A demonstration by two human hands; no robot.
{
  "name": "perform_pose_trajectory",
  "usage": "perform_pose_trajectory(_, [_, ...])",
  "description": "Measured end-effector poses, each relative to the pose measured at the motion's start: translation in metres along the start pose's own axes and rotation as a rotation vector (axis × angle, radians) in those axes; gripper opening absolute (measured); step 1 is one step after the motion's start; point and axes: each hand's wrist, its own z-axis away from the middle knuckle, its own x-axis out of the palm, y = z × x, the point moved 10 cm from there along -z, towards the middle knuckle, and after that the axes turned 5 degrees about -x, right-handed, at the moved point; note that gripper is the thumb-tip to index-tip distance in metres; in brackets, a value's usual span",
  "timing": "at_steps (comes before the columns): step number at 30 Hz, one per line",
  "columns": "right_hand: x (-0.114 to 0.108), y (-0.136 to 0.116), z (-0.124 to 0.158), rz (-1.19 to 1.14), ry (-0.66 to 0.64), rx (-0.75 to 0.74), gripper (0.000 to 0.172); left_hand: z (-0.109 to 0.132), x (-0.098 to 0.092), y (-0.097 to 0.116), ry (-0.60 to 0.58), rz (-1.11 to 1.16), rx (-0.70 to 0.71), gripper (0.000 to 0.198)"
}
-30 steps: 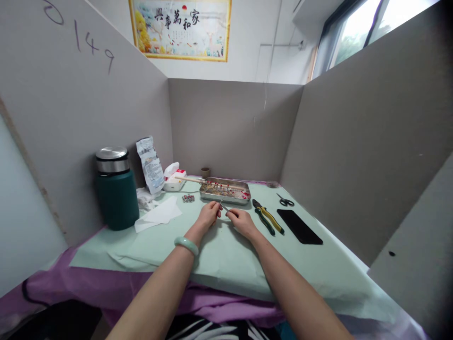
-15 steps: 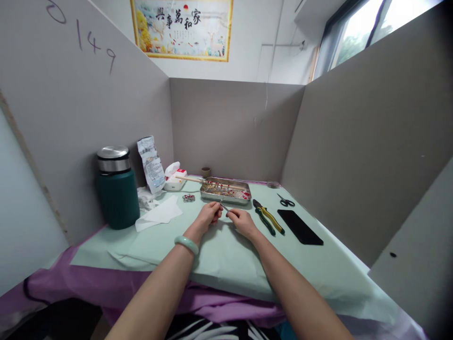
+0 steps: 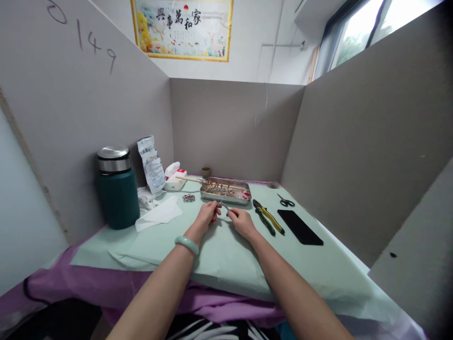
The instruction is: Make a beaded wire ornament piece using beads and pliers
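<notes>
My right hand is closed on a slim silver tool, which looks like a pair of tweezers; its tip points up and left toward my other hand. My left hand, with a pale green bangle on the wrist, pinches at its fingertips something too small to make out. Just beyond both hands lies a metal tray holding many small red, gold and clear beads and a wooden stick. A small heap of silver and red beadwork rests left of the tray.
On the right lie pliers, scissors and a black phone-like slab. At the left stand a green flask, a foil pouch, a tissue pack and white paper. Grey partitions enclose the table.
The tool's tip has drawn slightly away from my left fingertips, leaving a small gap. My right hand has shifted a touch to the right; everything else stays put.
</notes>
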Motion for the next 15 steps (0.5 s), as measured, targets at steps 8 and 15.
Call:
perform_pose_trajectory(8, [-0.0029,0.0013,0.0014,0.045,0.010,-0.008,0.030,0.0003,0.0012,0.0008,-0.014,-0.040,0.018,0.019])
perform_pose_trajectory(15, [-0.0009,-0.0015,0.0017,0.015,-0.004,-0.021,0.030,0.0011,0.0054,-0.0021,-0.064,-0.014,-0.027,0.015])
